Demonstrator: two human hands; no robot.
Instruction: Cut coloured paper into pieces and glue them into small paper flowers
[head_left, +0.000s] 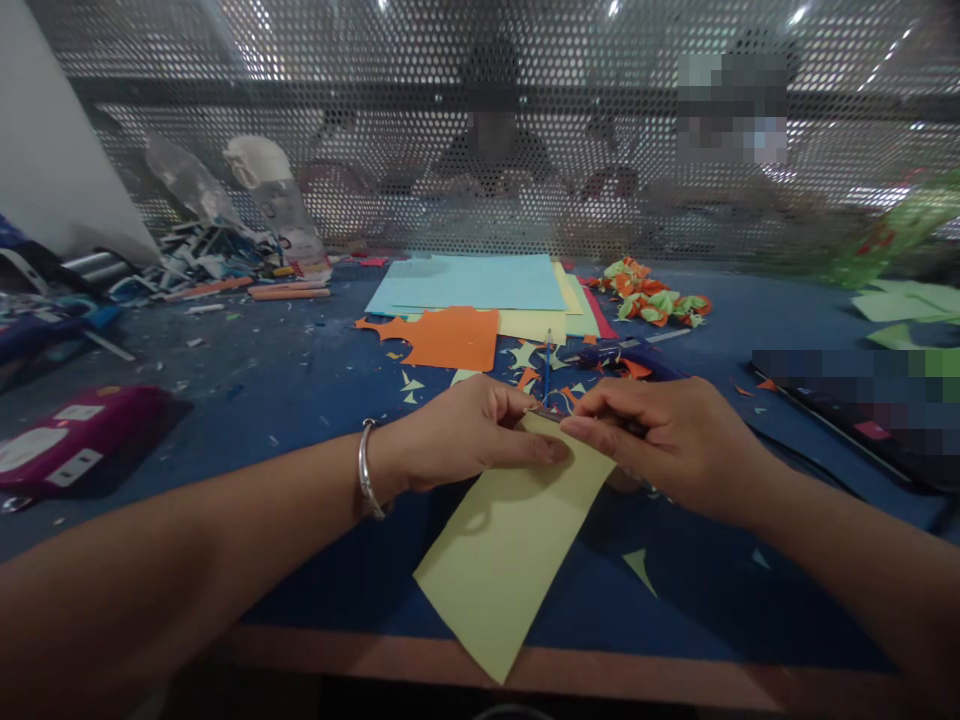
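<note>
My left hand (487,430), with a silver bangle at the wrist, pinches the top of a pale yellow paper sheet (510,550) between thumb and fingers. The sheet slants down toward the table's front edge. My right hand (667,440) is closed round a slim dark metal tool (551,414). Its thin end lies at the paper's upper edge, close to my left fingertips. My fingers hide the rest of the tool, so its exact kind is unclear. Just beyond the hands lie a blue pencil-like stick (547,365) and green and orange paper scraps (525,355).
Light blue sheets (480,280) and a cut orange sheet (457,338) lie ahead. Crumpled orange-green paper pieces (656,300) sit behind, right. A bottle (277,200) and a magenta case (82,440) stand left. A dark flat device (840,420) lies right. A perforated metal screen (390,130) closes the back.
</note>
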